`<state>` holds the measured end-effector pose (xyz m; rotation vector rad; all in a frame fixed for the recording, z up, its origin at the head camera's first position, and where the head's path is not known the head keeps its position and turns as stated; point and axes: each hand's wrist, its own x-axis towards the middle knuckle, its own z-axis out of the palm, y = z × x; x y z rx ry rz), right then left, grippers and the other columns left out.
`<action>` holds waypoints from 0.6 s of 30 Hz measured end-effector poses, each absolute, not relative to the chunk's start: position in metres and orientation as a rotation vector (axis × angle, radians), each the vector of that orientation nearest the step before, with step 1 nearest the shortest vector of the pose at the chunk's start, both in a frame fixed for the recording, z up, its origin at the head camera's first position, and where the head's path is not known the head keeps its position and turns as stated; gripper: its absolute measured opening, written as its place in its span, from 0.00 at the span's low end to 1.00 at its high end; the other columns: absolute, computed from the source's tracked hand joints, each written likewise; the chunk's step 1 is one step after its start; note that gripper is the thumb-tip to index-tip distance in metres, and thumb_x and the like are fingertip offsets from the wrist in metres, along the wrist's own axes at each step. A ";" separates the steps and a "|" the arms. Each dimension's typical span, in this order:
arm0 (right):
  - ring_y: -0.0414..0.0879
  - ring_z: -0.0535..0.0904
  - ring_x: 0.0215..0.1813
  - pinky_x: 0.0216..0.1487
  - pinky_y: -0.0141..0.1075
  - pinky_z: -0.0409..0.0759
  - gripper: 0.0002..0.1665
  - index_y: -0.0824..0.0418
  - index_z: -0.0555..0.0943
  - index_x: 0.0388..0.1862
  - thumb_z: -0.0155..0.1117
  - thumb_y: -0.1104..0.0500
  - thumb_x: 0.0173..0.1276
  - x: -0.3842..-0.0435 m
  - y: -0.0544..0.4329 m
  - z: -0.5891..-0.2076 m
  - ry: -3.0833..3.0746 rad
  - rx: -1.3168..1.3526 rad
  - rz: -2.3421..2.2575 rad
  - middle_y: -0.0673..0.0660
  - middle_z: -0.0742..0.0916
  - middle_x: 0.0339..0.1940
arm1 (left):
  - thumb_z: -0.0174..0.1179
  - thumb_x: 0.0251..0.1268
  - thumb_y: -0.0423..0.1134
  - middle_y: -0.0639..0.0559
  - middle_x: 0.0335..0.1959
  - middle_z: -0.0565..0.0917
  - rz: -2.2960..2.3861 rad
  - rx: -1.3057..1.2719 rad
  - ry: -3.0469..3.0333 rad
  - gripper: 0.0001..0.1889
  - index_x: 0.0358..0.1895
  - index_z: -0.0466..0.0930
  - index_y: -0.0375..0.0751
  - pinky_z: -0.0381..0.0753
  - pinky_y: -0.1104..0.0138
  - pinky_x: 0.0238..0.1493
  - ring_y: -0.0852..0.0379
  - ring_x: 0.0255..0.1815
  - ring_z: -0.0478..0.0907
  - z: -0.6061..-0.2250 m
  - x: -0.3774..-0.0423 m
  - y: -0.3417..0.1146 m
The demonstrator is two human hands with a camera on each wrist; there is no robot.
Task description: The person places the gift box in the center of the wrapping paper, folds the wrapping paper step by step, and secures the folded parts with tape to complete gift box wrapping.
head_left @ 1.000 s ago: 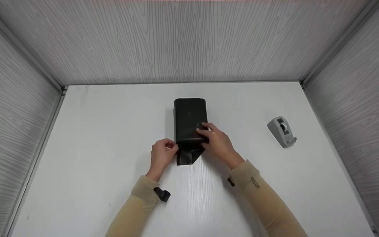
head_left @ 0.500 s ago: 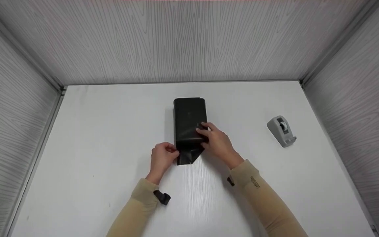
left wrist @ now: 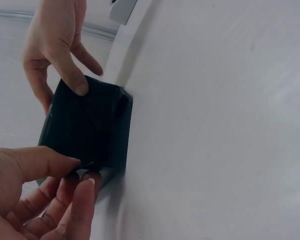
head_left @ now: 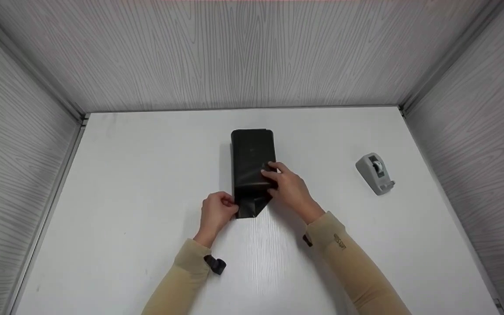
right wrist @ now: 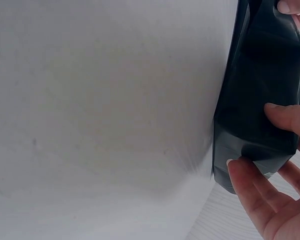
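Note:
A black-wrapped box [head_left: 252, 153] lies lengthwise on the white table. From its near end sticks out a folded flap of black wrapping paper [head_left: 247, 208], its right corner slanted in. My left hand [head_left: 217, 213] pinches the flap's left edge between thumb and fingers; the left wrist view shows the pinched paper edge [left wrist: 85, 165] up close. On the box's right near corner, my right hand [head_left: 293, 190] grips with fingers on top and thumb against the near end. In the right wrist view its fingers and thumb span the wrapped box [right wrist: 265, 65]. The box's underside is hidden.
A grey tape dispenser [head_left: 373, 174] with a roll in it stands on the table [head_left: 125, 175] to the right. Grey wood-grain panels [head_left: 252, 52] enclose the table at the back and both sides.
My left hand has slid a little toward me along the flap's left edge, from beside the box's corner to near the flap's tip. The right hand and box have stayed put.

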<state>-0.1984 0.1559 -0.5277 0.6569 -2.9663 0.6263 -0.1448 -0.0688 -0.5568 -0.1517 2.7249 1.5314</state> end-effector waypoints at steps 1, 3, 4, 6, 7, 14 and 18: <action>0.54 0.78 0.59 0.50 0.43 0.80 0.34 0.52 0.79 0.65 0.75 0.62 0.59 -0.199 0.156 -0.528 -2.967 0.657 0.622 0.54 0.72 0.69 | 0.66 0.49 0.28 0.52 0.22 0.83 1.534 -0.150 2.717 0.04 0.29 0.84 0.37 0.77 0.67 0.24 0.59 0.20 0.78 -0.557 -0.144 -0.069; 0.53 0.78 0.60 0.51 0.43 0.79 0.34 0.51 0.79 0.65 0.76 0.62 0.59 -0.199 0.156 -0.528 -2.969 0.654 0.614 0.54 0.72 0.69 | 0.66 0.49 0.28 0.52 0.22 0.83 1.539 -0.142 2.710 0.04 0.29 0.84 0.37 0.78 0.67 0.24 0.59 0.19 0.78 -0.558 -0.143 -0.069; 0.53 0.78 0.60 0.52 0.43 0.79 0.34 0.51 0.79 0.65 0.76 0.61 0.59 -0.199 0.156 -0.528 -2.970 0.653 0.611 0.54 0.72 0.69 | 0.67 0.49 0.27 0.52 0.22 0.83 1.541 -0.135 2.708 0.03 0.29 0.84 0.37 0.78 0.67 0.24 0.59 0.19 0.78 -0.558 -0.143 -0.069; 0.53 0.78 0.60 0.52 0.42 0.79 0.34 0.51 0.78 0.65 0.75 0.61 0.59 -0.199 0.156 -0.528 -2.976 0.650 0.611 0.54 0.72 0.69 | 0.67 0.49 0.27 0.51 0.22 0.83 1.545 -0.122 2.710 0.04 0.29 0.84 0.36 0.78 0.67 0.24 0.60 0.19 0.78 -0.558 -0.143 -0.068; 0.53 0.77 0.61 0.53 0.42 0.79 0.34 0.51 0.78 0.66 0.75 0.61 0.59 -0.199 0.156 -0.528 -2.979 0.648 0.613 0.53 0.72 0.70 | 0.68 0.49 0.27 0.51 0.22 0.83 1.546 -0.116 2.707 0.04 0.30 0.83 0.36 0.78 0.67 0.24 0.60 0.19 0.78 -0.558 -0.142 -0.068; 0.54 0.76 0.62 0.55 0.43 0.78 0.34 0.51 0.78 0.66 0.75 0.61 0.60 -0.199 0.156 -0.528 -2.980 0.645 0.643 0.53 0.71 0.70 | 0.70 0.48 0.26 0.51 0.22 0.83 1.547 -0.102 2.677 0.07 0.31 0.83 0.34 0.78 0.66 0.23 0.59 0.18 0.78 -0.560 -0.138 -0.068; 0.53 0.77 0.62 0.55 0.43 0.78 0.34 0.51 0.78 0.66 0.75 0.61 0.59 -0.199 0.156 -0.529 -2.969 0.651 0.643 0.53 0.72 0.70 | 0.71 0.47 0.25 0.51 0.21 0.82 1.550 -0.084 2.676 0.08 0.30 0.81 0.34 0.78 0.67 0.21 0.59 0.16 0.78 -0.561 -0.137 -0.068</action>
